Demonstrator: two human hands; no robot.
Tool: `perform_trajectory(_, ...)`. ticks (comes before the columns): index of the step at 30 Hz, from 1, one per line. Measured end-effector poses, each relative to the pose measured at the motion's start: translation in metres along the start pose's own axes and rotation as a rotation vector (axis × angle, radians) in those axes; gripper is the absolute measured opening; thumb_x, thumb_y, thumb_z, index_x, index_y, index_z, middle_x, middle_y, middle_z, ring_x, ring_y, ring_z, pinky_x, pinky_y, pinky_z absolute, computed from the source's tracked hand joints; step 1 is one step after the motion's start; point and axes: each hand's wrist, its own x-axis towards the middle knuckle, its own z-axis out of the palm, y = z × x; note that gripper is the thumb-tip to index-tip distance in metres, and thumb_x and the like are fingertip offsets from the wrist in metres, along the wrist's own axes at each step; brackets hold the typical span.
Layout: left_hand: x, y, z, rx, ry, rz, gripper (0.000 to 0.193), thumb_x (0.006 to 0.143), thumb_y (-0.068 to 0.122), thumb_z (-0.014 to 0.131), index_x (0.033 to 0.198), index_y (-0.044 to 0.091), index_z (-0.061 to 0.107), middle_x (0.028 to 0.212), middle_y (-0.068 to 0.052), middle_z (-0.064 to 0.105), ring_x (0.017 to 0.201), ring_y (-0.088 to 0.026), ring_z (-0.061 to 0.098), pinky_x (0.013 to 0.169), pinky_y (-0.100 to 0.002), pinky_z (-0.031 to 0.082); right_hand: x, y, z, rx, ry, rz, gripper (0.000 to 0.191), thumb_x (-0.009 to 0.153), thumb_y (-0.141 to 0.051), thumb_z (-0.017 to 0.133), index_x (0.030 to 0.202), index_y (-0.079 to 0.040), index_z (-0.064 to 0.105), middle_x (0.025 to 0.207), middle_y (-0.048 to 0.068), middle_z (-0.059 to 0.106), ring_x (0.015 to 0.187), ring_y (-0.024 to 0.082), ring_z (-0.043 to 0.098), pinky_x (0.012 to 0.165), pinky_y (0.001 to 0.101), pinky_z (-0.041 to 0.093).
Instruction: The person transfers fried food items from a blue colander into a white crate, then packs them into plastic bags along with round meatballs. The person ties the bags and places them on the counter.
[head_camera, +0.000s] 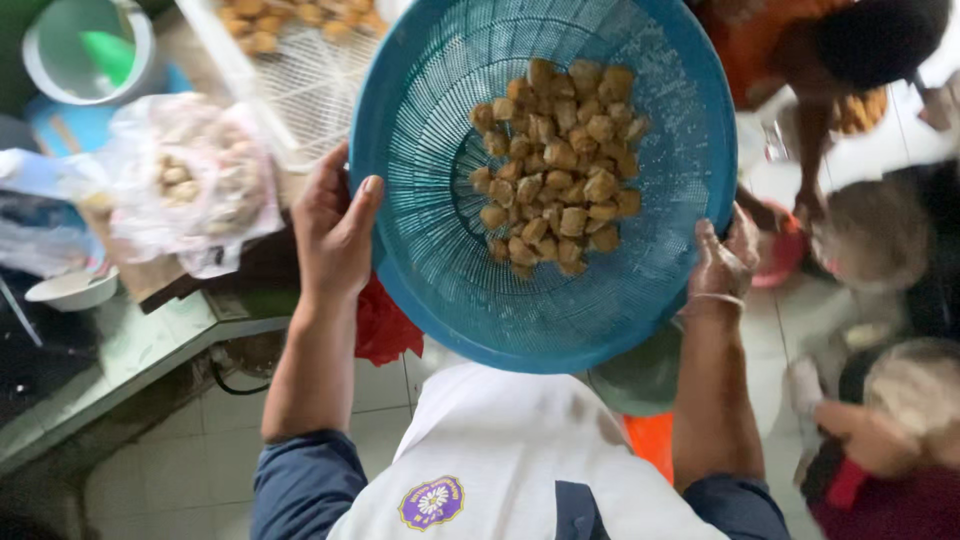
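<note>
A round blue plastic strainer basket (430, 230) is held up in front of me, tilted. Several golden-brown fried cubes (556, 165) lie heaped in its middle. My left hand (335, 225) grips the basket's left rim, thumb over the edge. My right hand (725, 262), dusted with flour and wearing a thin bracelet, grips the right rim. My white apron (500, 450) and blue sleeves show below.
A counter (130, 345) at left carries a clear plastic bag of pale pieces (195, 185), a white bowl (72, 290), a white wire tray with more fried pieces (300, 50) and a green tub (85, 50). Other people sit at right (880, 300). Tiled floor lies below.
</note>
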Motion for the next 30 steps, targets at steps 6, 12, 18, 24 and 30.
perform_trajectory(6,0.031,0.059,-0.103,-0.033,0.074,0.143,0.037,0.108,0.002,0.063,0.142,-0.010,0.053,0.109,-0.007,0.070,0.092,-0.009,0.066,0.083,-0.023,0.056,0.060,-0.069,0.132,0.584,-0.365,0.099,0.043,0.096,0.005,0.062,0.138,0.004,0.057,0.129,0.013,0.066,0.116,0.019,0.064,0.107,0.0302,0.052)
perform_trajectory(12,0.076,0.054,-0.160,0.250,0.162,0.145,0.034,0.108,0.003,0.063,0.140,-0.007,0.056,0.105,-0.006,0.068,0.087,-0.008,0.062,0.076,-0.022,0.053,0.133,-0.126,0.208,0.465,-0.407,-0.055,0.055,0.083,0.013,0.070,0.135,0.003,0.058,0.122,0.012,0.062,0.111,0.023,0.062,0.103,0.0394,0.054)
perform_trajectory(18,0.153,-0.031,-0.189,0.156,0.200,0.118,0.032,0.104,0.004,0.062,0.135,-0.002,0.055,0.101,-0.006,0.070,0.085,-0.010,0.067,0.074,-0.025,0.055,0.193,-0.191,0.253,0.393,-0.498,-0.363,0.049,0.094,0.016,0.063,0.140,-0.001,0.058,0.136,0.018,0.063,0.127,0.033,0.060,0.120,0.0442,0.047)
perform_trajectory(24,0.241,-0.084,-0.186,0.036,0.267,0.036,0.034,0.104,0.014,0.062,0.134,0.000,0.055,0.105,-0.009,0.074,0.089,-0.014,0.072,0.077,-0.031,0.060,0.238,-0.201,0.297,0.450,-0.510,-0.785,0.069,0.087,0.022,0.052,0.151,-0.003,0.049,0.145,0.021,0.057,0.135,0.039,0.060,0.125,0.0489,0.046)
perform_trajectory(30,0.293,-0.096,-0.173,0.175,0.392,-0.096,0.039,0.100,0.019,0.064,0.133,0.001,0.054,0.107,-0.010,0.072,0.091,-0.016,0.069,0.079,-0.033,0.058,0.265,-0.180,0.351,0.372,-0.306,-1.020,0.076,0.092,0.017,0.060,0.159,-0.007,0.034,0.156,0.021,0.044,0.145,0.039,0.049,0.130,0.0498,0.046)
